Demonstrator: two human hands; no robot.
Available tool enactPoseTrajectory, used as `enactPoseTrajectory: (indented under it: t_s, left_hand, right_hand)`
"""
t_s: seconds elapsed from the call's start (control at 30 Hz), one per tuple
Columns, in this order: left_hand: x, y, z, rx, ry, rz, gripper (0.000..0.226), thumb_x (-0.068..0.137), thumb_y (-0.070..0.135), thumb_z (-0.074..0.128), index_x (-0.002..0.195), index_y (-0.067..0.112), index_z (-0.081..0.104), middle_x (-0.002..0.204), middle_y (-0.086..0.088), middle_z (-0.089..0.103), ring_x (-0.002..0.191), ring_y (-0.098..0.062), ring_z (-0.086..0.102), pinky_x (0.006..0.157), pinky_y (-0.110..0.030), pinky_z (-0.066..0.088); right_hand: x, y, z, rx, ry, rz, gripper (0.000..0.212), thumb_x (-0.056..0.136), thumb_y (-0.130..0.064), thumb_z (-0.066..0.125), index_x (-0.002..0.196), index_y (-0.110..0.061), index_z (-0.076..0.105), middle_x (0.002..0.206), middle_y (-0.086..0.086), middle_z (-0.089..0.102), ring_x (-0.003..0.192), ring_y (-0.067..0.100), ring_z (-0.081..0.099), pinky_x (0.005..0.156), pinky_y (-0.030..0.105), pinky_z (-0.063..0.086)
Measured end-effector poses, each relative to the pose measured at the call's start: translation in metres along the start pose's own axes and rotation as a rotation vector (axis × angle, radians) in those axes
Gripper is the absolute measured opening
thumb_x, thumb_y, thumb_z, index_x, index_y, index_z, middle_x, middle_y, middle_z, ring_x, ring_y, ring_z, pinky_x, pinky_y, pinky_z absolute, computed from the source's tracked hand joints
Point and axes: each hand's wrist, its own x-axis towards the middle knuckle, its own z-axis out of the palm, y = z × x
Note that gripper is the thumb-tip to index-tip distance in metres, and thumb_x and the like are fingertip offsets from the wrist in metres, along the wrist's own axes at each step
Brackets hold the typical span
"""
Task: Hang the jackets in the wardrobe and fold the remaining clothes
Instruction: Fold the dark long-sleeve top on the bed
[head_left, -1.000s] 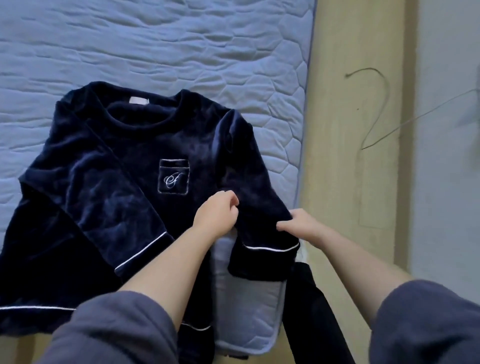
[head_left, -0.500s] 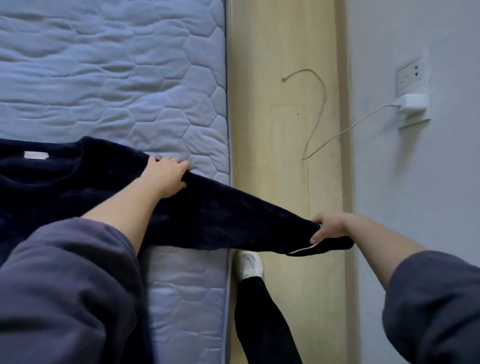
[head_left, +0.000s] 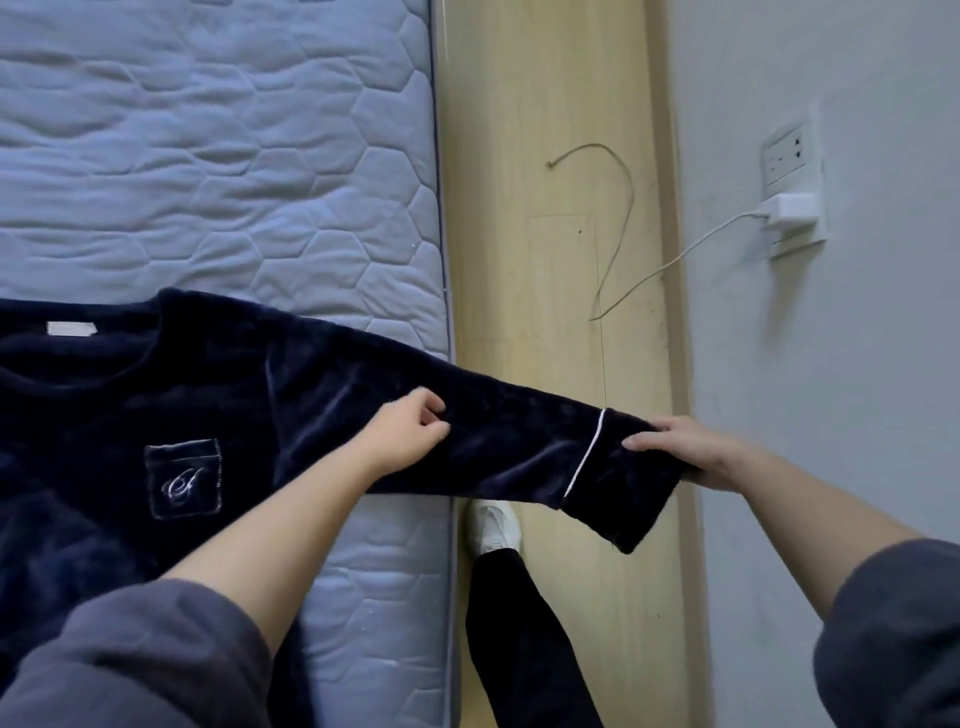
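Note:
A dark navy velvet top (head_left: 156, 405) with a white-stitched chest pocket lies face up on the blue quilted mattress (head_left: 234, 182). Its right sleeve (head_left: 519, 441) is stretched out sideways past the mattress edge, over the floor. My left hand (head_left: 402, 434) pinches the sleeve's upper part with curled fingers. My right hand (head_left: 696, 452) holds the cuff just beyond the white piping line, fingers on top and the thumb hidden under the fabric.
A strip of light wooden floor (head_left: 550, 156) runs between the mattress and a grey wall. A white charger (head_left: 789, 208) sits in a wall socket, and its cable (head_left: 623, 218) loops on the floor. My foot in a white shoe (head_left: 493, 525) stands beside the mattress.
The sleeve was folded over the top's front; both hands pulled it out to the right until it lay straight. My left hand slid from the shoulder down onto the sleeve.

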Motion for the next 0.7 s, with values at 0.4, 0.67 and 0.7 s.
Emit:
enactPoseTrajectory:
  t_s: [0.4,0.67,0.7]
  left_hand:
    - [-0.090,0.007,-0.001,-1.266,-0.319,-0.041,0.051,0.092,0.044,0.053,0.132,0.013,0.054,0.128,-0.009,0.061,0.121,-0.022,0.057,0.104,-0.039,0.043]
    - [-0.125,-0.080,-0.011,-0.999,0.329,-0.338,0.026,0.077,-0.003,0.052,0.074,0.021,0.064,0.070,0.000,0.062,0.071,-0.019,0.057,0.066,-0.027,0.049]
    - [-0.131,-0.088,-0.016,-1.012,0.396,-0.358,0.025,0.076,-0.002,0.052,0.072,0.020,0.063,0.067,0.001,0.060,0.066,-0.017,0.056,0.059,-0.023,0.048]
  right_hand:
    - [-0.036,-0.082,0.153,0.389,-0.562,-0.129,0.055,0.086,-0.038,0.035,0.120,-0.008,0.067,0.133,0.011,0.059,0.124,0.024,0.056,0.099,0.044,0.046]
    - [-0.014,-0.085,0.218,-0.189,0.065,-0.169,0.019,0.091,-0.015,0.046,0.086,-0.012,0.064,0.100,0.007,0.068,0.076,0.018,0.061,0.063,0.026,0.047]
    - [-0.009,-0.085,0.222,-0.325,0.142,-0.220,0.014,0.090,-0.012,0.048,0.089,-0.013,0.062,0.097,0.006,0.064,0.075,0.018,0.056,0.060,0.025,0.043]
